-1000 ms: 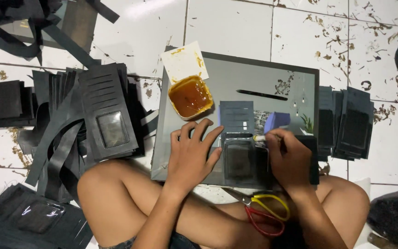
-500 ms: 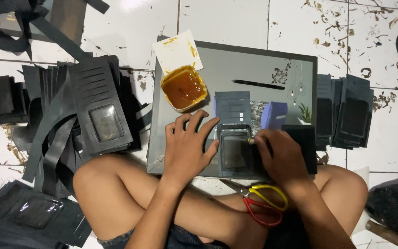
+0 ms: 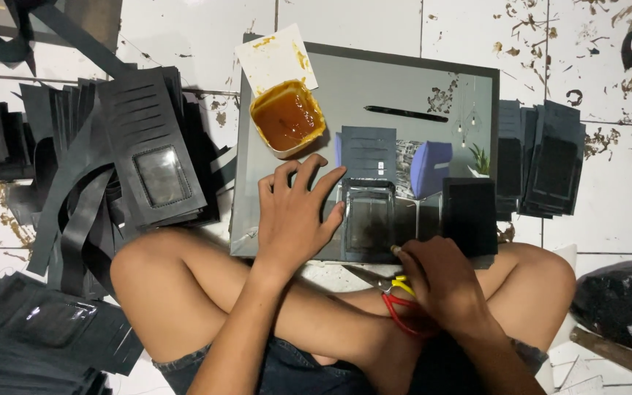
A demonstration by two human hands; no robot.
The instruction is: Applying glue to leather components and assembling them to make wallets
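White floor tiles (image 3: 184,29), grubby with brown flecks, fill the background, and the person sits cross-legged on them with a grey board (image 3: 404,80) resting against the knees. Centre frame, on that board, lies the black wallet panel (image 3: 368,219) with its clear window, long axis running up and down the picture. The left hand (image 3: 294,219) lies flat just to its left, fingers (image 3: 328,181) spread apart, their tips reaching the panel's upper left corner and pinning it down. The right hand (image 3: 440,281) sits at the panel's lower right corner, fingers bunched together around a slim tool whose pale tip (image 3: 396,251) pokes out towards that corner; what kind of tool it is, I cannot tell. So the panel lies between the two hands, the left one steadying, the right one working the bottom edge.

Up and left of centre, a tub of amber glue (image 3: 287,117) stands on the board, a smeared white card (image 3: 276,57) behind it. A black pen-like stick (image 3: 406,113) lies crosswise near the board's top. Red and yellow scissors (image 3: 396,300) rest on the lap below the right hand. Stacks of cut black pieces (image 3: 543,157) wait at right, and a bigger heap of wallet panels (image 3: 140,146) at left.
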